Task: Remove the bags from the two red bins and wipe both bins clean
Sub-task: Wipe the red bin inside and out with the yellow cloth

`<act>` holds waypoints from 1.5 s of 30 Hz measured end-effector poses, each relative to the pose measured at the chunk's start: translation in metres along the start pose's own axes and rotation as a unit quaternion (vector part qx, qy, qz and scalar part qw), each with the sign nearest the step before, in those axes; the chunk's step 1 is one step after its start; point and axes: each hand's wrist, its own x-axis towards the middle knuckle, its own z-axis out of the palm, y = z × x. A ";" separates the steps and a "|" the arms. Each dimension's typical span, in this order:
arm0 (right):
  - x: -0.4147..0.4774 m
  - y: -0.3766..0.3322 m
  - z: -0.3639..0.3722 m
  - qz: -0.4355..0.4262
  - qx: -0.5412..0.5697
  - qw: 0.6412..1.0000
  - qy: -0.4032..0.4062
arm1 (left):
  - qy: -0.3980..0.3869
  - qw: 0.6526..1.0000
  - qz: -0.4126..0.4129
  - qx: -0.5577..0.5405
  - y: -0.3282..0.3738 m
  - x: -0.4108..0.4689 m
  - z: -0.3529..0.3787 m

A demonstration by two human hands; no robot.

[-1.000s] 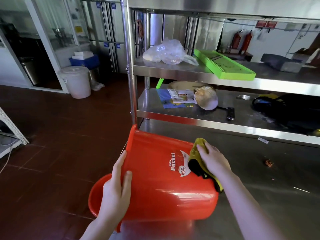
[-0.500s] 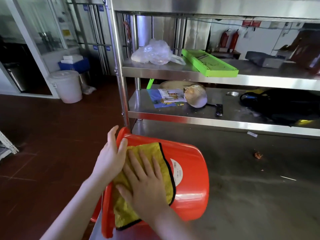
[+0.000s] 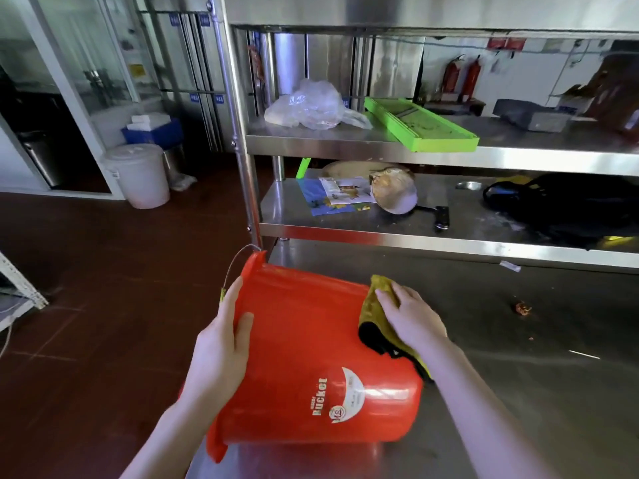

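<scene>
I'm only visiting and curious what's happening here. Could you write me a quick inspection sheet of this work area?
Surface: steel table, scattered crumbs, one brown scrap.
Job's things: one red bin on its side on the table; yellow cloth against its wall near the base; second bin not seen.
Clutter: clear plastic bag and green tray on the upper shelf; knife below.
Hands: left hand holds the bin's rim; right hand presses the cloth.
Cables: possibly a thin cord, far-left floor.
Surroundings: white lidded bucket, fire extinguishers.
</scene>
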 end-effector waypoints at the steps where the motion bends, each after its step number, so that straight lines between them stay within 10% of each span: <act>1: 0.001 -0.007 0.002 -0.013 -0.029 0.999 0.005 | 0.002 1.000 0.001 -0.005 -0.001 -0.003 0.000; 9: -0.081 -0.114 0.079 -0.386 -0.124 0.901 0.153 | -0.004 0.999 -0.031 0.043 0.014 0.024 -0.006; 14: -0.106 -0.090 0.108 -0.444 -0.144 0.860 0.206 | -0.027 0.981 -0.102 0.164 0.034 0.079 0.005; 25: -0.027 0.010 0.036 -0.158 -0.035 0.980 0.116 | -0.017 0.996 -0.010 0.092 -0.001 0.044 -0.018; 34: -0.069 0.001 0.074 -0.332 -0.121 0.919 0.177 | -0.005 0.999 0.002 0.035 -0.039 0.011 -0.028; 45: 0.045 -0.020 0.013 -0.172 0.027 0.985 -0.015 | 0.030 1.000 -0.004 0.004 -0.038 0.007 -0.012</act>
